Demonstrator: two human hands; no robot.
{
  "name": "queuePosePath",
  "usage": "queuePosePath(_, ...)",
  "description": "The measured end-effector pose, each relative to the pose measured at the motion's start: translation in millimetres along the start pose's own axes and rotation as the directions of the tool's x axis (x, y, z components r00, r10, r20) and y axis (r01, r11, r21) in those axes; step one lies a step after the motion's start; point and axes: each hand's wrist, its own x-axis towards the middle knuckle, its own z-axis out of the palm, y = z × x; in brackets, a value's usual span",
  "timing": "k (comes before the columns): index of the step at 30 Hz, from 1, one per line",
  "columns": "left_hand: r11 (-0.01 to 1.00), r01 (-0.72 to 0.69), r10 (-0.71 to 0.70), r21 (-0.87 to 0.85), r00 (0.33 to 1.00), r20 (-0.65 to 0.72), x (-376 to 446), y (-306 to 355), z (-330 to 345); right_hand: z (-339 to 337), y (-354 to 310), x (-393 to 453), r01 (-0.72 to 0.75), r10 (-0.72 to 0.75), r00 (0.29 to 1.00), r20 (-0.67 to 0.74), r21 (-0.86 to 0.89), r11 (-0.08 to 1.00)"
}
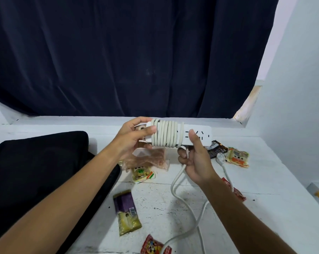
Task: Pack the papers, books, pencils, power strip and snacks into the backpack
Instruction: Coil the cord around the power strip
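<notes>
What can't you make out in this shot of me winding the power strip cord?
- Backpack: head view; the left forearm and the frame's left edge cut it off, so its opening is unseen.
- Power strip: coiled cord and left hand cover its left half.
- Red snack packet: cropped by the bottom edge.
- Dark snack packet: mostly behind the right hand.
- Snack labels: too small to read.

White power strip [180,133] held level above the table, its cord [166,134] coiled round one end — loose tail hanging down; black backpack [36,171] left, snack packets [126,215] scattered.
</notes>
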Motion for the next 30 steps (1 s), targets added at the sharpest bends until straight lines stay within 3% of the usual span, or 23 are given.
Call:
queuePosePath(9, 0.987, -0.035, 0.040, 0.160, 0.999, -0.029, 5, -5, 6, 0, -5, -7, -0.074, 0.074, 0.997, 0.004, -0.059, 0.996)
queuePosePath(12, 0.936, -0.050, 0.058, 0.349, 0.998, -0.013, 6, -7, 1, -1, -8, -9, -0.073, 0.072, 0.997, -0.027, -0.053, 0.996)
queuePosePath(14, 0.753, -0.200, 0.230, 0.627, 0.973, 0.033, 5, -10, -1, -4, -10, -11, -0.064, 0.062, 0.997, -0.042, -0.034, 0.997)
queuePosePath(16, 0.331, -0.386, 0.456, 0.861, 0.864, 0.213, 0, -10, 3, -1, -12, -13, -0.054, 0.052, 0.998, -0.039, -0.047, 0.997)
queuePosePath(18, -0.113, -0.456, 0.531, 0.883, 0.724, 0.441, -4, -11, 15, 5, -13, -13, -0.041, 0.037, 0.998, -0.040, -0.082, 0.996)
queuePosePath(19, -0.239, -0.454, 0.521, 0.858, 0.686, 0.508, -4, -13, 21, 8, -13, -14, -0.033, 0.029, 0.999, -0.043, -0.093, 0.995)
queuePosePath(20, -0.298, -0.442, 0.511, 0.846, 0.675, 0.532, -3, -15, 27, 11, -13, -15, -0.027, 0.022, 0.999, -0.044, -0.096, 0.995)
queuePosePath(22, -0.286, -0.413, 0.517, 0.864, 0.693, 0.503, 0, -15, 35, 17, -14, -17, -0.017, 0.012, 0.999, -0.053, -0.091, 0.996)
queuePosePath(25, -0.162, -0.449, 0.550, 0.879, 0.698, 0.458, 3, -11, 34, 23, -18, -20, -0.001, -0.012, 0.996, -0.088, -0.150, 0.989)
queuePosePath(27, -0.002, -0.472, 0.512, 0.882, 0.757, 0.406, 4, -6, 32, 28, -20, -22, 0.001, -0.028, 0.995, -0.094, -0.274, 0.962)
queuePosePath(30, 0.324, -0.412, 0.425, 0.852, 0.868, 0.258, 3, 3, 32, 36, -20, -27, 0.053, -0.070, 0.997, -0.014, -0.528, 0.848)
